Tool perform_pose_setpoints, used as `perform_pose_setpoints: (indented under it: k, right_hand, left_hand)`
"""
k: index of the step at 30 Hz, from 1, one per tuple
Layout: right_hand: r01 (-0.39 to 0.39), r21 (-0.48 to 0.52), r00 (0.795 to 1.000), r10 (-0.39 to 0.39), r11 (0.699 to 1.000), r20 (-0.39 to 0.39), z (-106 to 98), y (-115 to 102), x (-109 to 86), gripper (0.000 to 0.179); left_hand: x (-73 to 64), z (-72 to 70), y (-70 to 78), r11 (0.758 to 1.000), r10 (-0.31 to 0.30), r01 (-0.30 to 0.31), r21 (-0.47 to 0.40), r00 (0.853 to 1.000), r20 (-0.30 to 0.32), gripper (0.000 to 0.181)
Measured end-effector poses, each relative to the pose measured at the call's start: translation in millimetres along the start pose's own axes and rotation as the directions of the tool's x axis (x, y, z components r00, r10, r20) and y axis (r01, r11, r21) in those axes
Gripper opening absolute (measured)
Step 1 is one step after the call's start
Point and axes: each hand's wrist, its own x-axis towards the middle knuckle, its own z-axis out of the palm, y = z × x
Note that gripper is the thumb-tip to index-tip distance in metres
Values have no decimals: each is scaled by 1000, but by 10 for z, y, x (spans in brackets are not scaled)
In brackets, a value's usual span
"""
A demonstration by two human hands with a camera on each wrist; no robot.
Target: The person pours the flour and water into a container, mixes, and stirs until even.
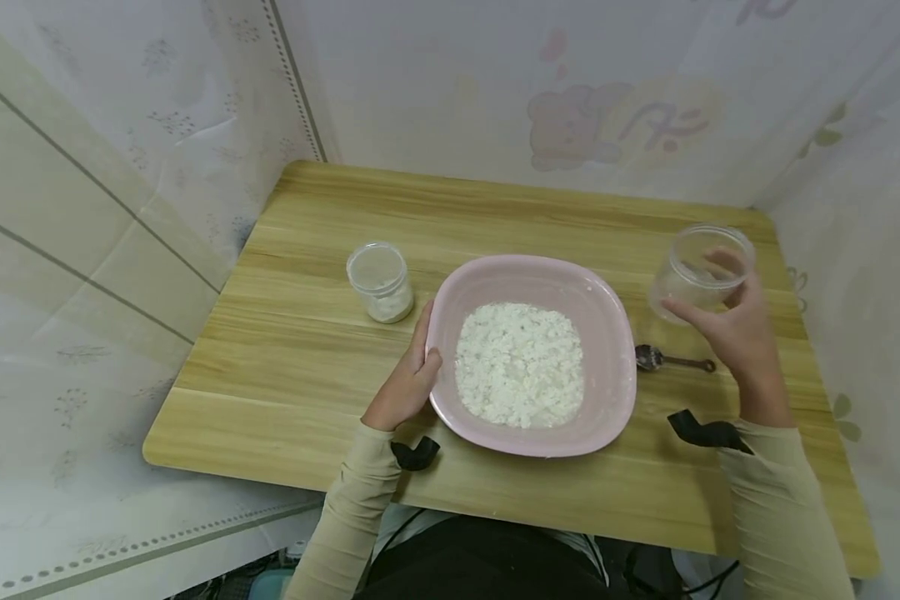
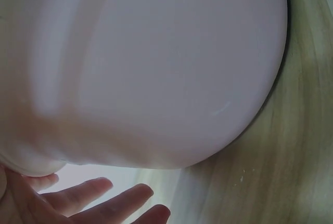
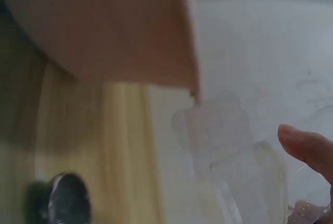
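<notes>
A pink plastic basin (image 1: 611, 342) holds a layer of white, crumbly, wet-looking stuff (image 1: 521, 367). My left hand (image 1: 405, 379) grips the basin's left rim, thumb over the edge and fingers along the outside. The left wrist view is filled by the basin's outer wall (image 2: 171, 67), with fingers (image 2: 114, 203) below it. To the right of the basin, my right hand (image 1: 742, 325) holds a clear, wide-mouthed plastic jar (image 1: 678, 279) between thumb and fingers. That jar (image 3: 255, 182) and the thumb also show in the right wrist view.
A smaller clear jar (image 1: 378, 283) with white contents in its bottom stands left of the basin. Beside the basin's right edge lies a dark spoon (image 1: 675, 360) with white residue. The wooden table (image 1: 270, 400) is bordered by patterned sheets (image 1: 435, 92) at back and sides.
</notes>
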Motion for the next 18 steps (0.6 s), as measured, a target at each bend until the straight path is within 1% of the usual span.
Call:
perform_pose_setpoints:
  k: [2, 4, 7, 12, 18]
  right_hand:
    - [-51, -9, 999, 51, 999, 13, -11, 104, 22, 80]
    - [-84, -20, 996, 85, 996, 31, 5, 216, 52, 80]
    - [-138, 8, 988, 137, 990, 68, 63, 364, 92, 79]
    - [-184, 22, 977, 181, 983, 115, 150, 540, 119, 77]
    - [-191, 13, 966, 186, 981, 178, 202, 691, 128, 81]
  left_hand:
    - [-1, 4, 8, 1000, 0, 0, -2, 1000, -1, 73]
    - [-3, 4, 5, 1000, 2, -2, 0, 1000, -3, 73]
    - [-8, 1, 8, 1000, 8, -8, -4, 1000, -8, 73]
    - [-1, 16, 1, 1000, 18, -18, 4, 1000, -14, 73]
    - [-2, 26, 8, 1000, 16, -16, 7, 1000, -15, 74]
